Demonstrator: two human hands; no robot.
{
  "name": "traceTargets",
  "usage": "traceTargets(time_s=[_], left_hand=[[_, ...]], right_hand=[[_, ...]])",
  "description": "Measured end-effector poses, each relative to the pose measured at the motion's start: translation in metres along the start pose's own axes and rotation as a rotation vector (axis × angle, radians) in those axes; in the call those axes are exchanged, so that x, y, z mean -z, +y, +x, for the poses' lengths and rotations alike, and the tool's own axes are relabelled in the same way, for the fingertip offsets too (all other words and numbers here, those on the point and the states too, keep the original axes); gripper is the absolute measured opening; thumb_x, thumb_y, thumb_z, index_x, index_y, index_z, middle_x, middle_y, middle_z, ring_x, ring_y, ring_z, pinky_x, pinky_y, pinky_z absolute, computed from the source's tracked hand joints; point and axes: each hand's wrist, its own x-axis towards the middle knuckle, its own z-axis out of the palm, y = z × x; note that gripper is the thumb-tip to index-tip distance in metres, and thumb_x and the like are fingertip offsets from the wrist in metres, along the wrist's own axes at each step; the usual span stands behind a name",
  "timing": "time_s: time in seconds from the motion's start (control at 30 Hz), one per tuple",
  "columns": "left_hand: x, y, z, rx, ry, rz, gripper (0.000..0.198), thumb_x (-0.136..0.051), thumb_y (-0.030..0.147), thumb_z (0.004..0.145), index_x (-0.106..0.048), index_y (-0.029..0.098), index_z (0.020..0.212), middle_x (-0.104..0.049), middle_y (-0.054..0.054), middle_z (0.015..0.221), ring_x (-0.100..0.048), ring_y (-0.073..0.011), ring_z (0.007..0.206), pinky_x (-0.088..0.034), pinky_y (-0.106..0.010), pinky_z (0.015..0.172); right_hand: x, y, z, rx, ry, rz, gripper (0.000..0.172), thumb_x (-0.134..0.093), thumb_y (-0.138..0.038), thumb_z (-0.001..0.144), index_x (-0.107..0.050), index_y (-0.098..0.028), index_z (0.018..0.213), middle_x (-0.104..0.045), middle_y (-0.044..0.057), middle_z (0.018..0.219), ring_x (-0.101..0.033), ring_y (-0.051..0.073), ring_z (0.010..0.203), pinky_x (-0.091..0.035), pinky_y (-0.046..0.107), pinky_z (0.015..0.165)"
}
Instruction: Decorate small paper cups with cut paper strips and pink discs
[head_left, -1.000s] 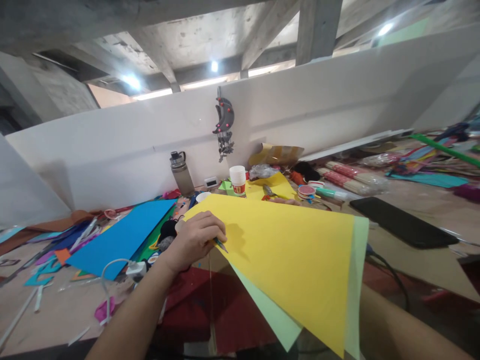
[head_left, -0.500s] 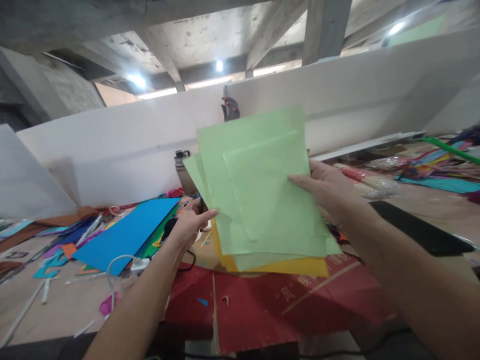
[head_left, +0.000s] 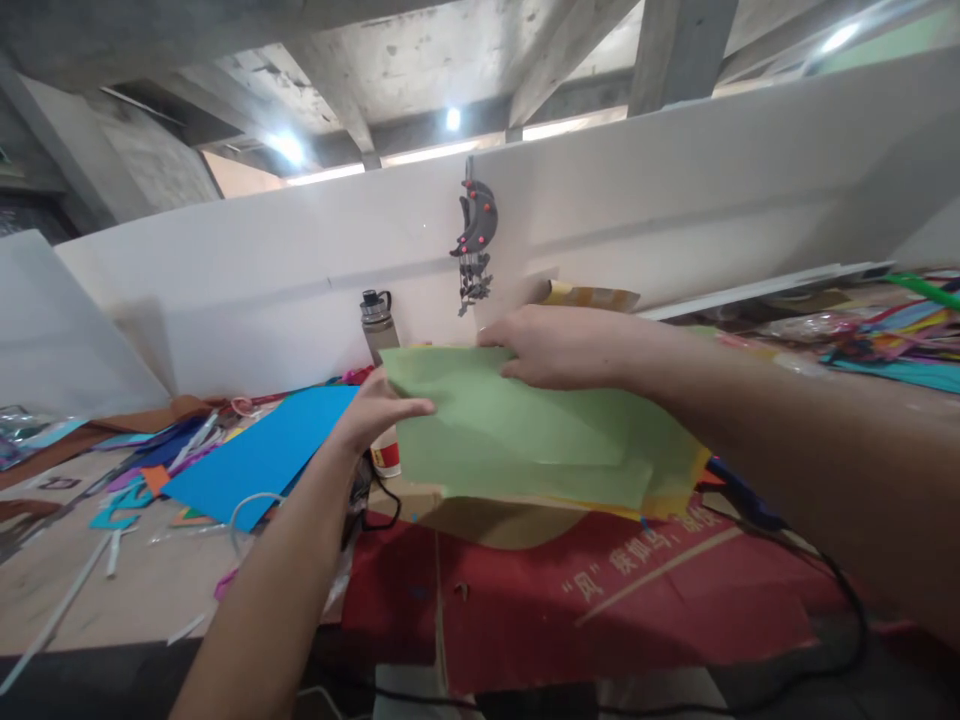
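Observation:
Light green paper sheets (head_left: 510, 430) hang tilted over the red cardboard (head_left: 615, 620), with a yellow edge showing along their lower right side. My left hand (head_left: 379, 405) grips their left edge, thumb in front and the other fingers behind. At the top edge is my right hand (head_left: 547, 345), fingers bent over the paper and partly blurred; whether it pinches the sheets or only touches them I cannot tell. The right forearm crosses in front of the right part of the table.
A bottle (head_left: 379, 325) stands behind my left hand, with a paper cup (head_left: 386, 455) below it. Blue sheets (head_left: 270, 450) and colourful scraps lie left. A dark moon-shaped ornament (head_left: 476, 220) hangs on the white partition (head_left: 300, 260). Coloured strips (head_left: 900, 340) lie right.
The green sheets have tipped from nearly upright to a flatter slant and come lower. My right hand has moved from their right edge to the top edge. My left hand keeps its hold.

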Motion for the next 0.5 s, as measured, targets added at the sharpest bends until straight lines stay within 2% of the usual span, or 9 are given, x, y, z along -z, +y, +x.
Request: traceTargets(time_s=[0.07,0.13,0.2,0.33,0.43,0.5], left_hand=[[-0.008,-0.012,-0.006,0.088,0.036,-0.022,0.056,-0.084,0.028,0.052,-0.069,0.012,0.103,-0.071,-0.013,0.101,-0.067,-0.0278,0.090,-0.054,-0.039,0.080],[-0.013,-0.025,-0.010,0.099,0.112,-0.031,0.055,-0.085,0.027,0.050,-0.070,0.014,0.101,-0.072,-0.011,0.101,-0.067,-0.0273,0.090,-0.053,-0.040,0.082],[-0.013,-0.034,-0.014,0.110,0.137,-0.038,0.054,-0.086,0.026,0.048,-0.071,0.016,0.099,-0.072,-0.010,0.101,-0.067,-0.0263,0.089,-0.053,-0.040,0.083],[-0.011,-0.044,-0.018,0.164,0.171,-0.100,0.050,-0.087,0.027,0.046,-0.073,0.017,0.093,-0.073,-0.008,0.098,-0.068,-0.0242,0.084,-0.054,-0.038,0.081],[-0.009,-0.048,-0.019,0.175,0.238,-0.123,0.051,-0.088,0.026,0.044,-0.072,0.016,0.092,-0.074,-0.008,0.097,-0.068,-0.0237,0.083,-0.054,-0.038,0.081],[-0.008,-0.049,-0.020,0.178,0.266,-0.134,0.051,-0.088,0.025,0.044,-0.072,0.017,0.092,-0.074,-0.008,0.098,-0.068,-0.0239,0.083,-0.054,-0.038,0.082]], right_hand=[[-0.006,-0.001,0.004,0.061,-0.008,0.052,0.040,-0.052,-0.011,0.076,-0.065,-0.020,0.112,-0.070,0.008,0.101,-0.066,0.024,0.087,-0.048,0.032,0.072],[-0.013,0.001,0.003,0.117,0.007,0.085,0.034,-0.053,-0.016,0.078,-0.066,-0.022,0.109,-0.070,0.007,0.100,-0.065,0.023,0.086,-0.047,0.030,0.070],[-0.022,0.005,-0.003,0.124,0.034,0.082,0.030,-0.053,-0.022,0.081,-0.065,-0.022,0.108,-0.069,0.007,0.097,-0.064,0.023,0.085,-0.046,0.029,0.068],[-0.034,0.022,-0.028,0.007,0.121,-0.004,0.034,-0.060,-0.036,0.079,-0.064,-0.023,0.110,-0.069,0.008,0.094,-0.064,0.025,0.084,-0.046,0.032,0.068],[-0.037,0.042,-0.056,-0.130,0.203,-0.064,0.052,-0.066,-0.048,0.074,-0.061,-0.024,0.120,-0.070,0.011,0.102,-0.064,0.033,0.091,-0.047,0.040,0.073],[-0.039,0.056,-0.075,-0.207,0.261,-0.011,0.061,-0.069,-0.048,0.072,-0.056,-0.025,0.127,-0.068,0.013,0.111,-0.063,0.035,0.097,-0.047,0.043,0.079]])
